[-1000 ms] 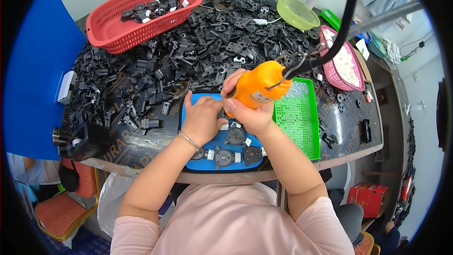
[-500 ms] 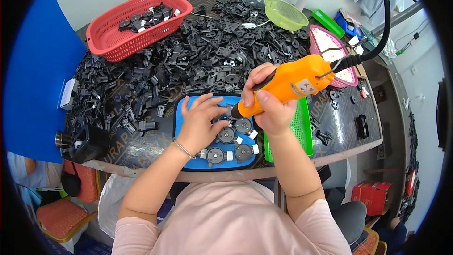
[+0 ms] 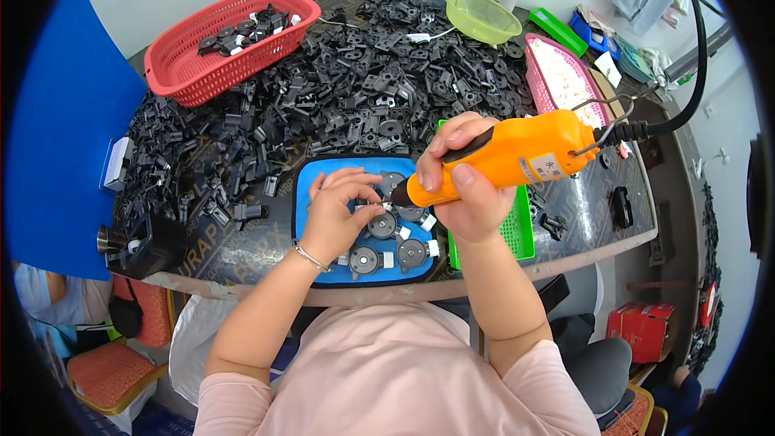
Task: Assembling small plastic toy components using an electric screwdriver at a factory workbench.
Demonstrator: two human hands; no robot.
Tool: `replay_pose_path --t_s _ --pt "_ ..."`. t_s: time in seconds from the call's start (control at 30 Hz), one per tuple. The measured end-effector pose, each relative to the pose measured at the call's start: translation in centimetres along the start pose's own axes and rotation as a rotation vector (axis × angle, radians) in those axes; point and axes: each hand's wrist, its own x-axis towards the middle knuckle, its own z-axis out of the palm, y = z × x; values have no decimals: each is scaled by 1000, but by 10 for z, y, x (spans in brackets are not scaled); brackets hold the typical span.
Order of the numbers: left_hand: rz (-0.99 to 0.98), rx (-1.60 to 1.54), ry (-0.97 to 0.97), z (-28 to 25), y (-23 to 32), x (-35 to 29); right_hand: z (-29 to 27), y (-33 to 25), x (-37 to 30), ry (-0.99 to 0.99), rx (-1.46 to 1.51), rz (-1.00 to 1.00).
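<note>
My right hand is wrapped round an orange electric screwdriver, which lies nearly level with its black nose toward the left. At that nose, the thumb and fingertips of my left hand are pinched together around the bit; anything small between them is hidden. Both hands are over a blue mat. On the mat sit several round dark grey parts with white tabs, among them one round part just below the fingertips and another round part nearer the table's front edge.
Black plastic parts are heaped across the back of the table. Around them stand a red basket, a yellow-green basket and a pink basket of white pieces. Beside the mat lies a green tray. The screwdriver's black cable hangs at right.
The screwdriver has tilted toward level, its nose moving left toward my left fingertips. My left fingers, spread before, have closed into a pinch.
</note>
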Motion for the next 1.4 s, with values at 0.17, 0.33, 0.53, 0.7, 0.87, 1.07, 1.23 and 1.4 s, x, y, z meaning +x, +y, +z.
replay_pose_path --t_s 0.17,0.33,0.53,0.7,0.87,1.07,1.23,1.4 --pt "20 20 16 0 2 -1 2 1 -2 -15 -16 -3" --pt "36 51 31 2 4 -4 2 2 -4 -8 -32 -7" --pt "34 94 43 10 6 -8 3 1 -9 0 -84 27" --pt "34 71 53 15 1 -8 -1 2 -11 -3 -102 4" --pt "53 58 30 14 3 -9 -1 1 -11 5 -50 22" --pt "71 369 -115 4 16 -16 -4 0 -19 -38 -158 66" --pt "103 409 -139 4 11 -12 -1 9 -27 -34 -225 122" --pt "124 425 -147 6 9 -8 1 11 -29 -51 -224 162"
